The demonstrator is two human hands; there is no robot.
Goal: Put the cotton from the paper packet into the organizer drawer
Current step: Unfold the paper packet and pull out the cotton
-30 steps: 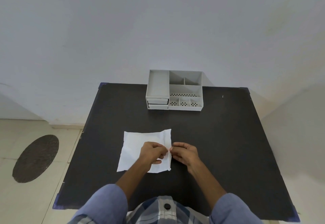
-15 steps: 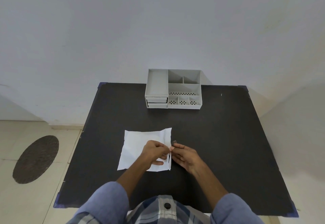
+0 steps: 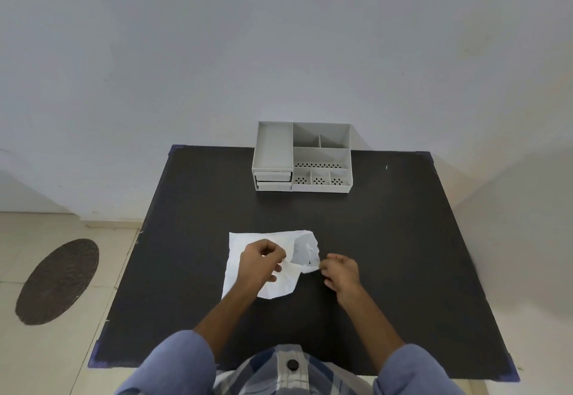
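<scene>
A white paper packet [image 3: 245, 245] lies on the black table [image 3: 387, 239], near the middle. Its right end is pulled apart into a gaping mouth [image 3: 302, 253] with a shadowed inside; no cotton shows. My left hand [image 3: 260, 262] pinches the mouth's near-left lip. My right hand [image 3: 341, 272] pinches the mouth's right lip and holds it out to the right. The grey organizer [image 3: 302, 157] stands at the table's far edge, with two small drawers [image 3: 273, 181] stacked at its front left, both pushed in.
The organizer has an open tray on the left and several open compartments on the right. A wall rises right behind the table. On the tiled floor to the left lies a dark oval mat [image 3: 57, 281].
The packet's right edge was flat and closed a second ago. My right hand has drawn its lip to the right, and the mouth now gapes open and crumpled.
</scene>
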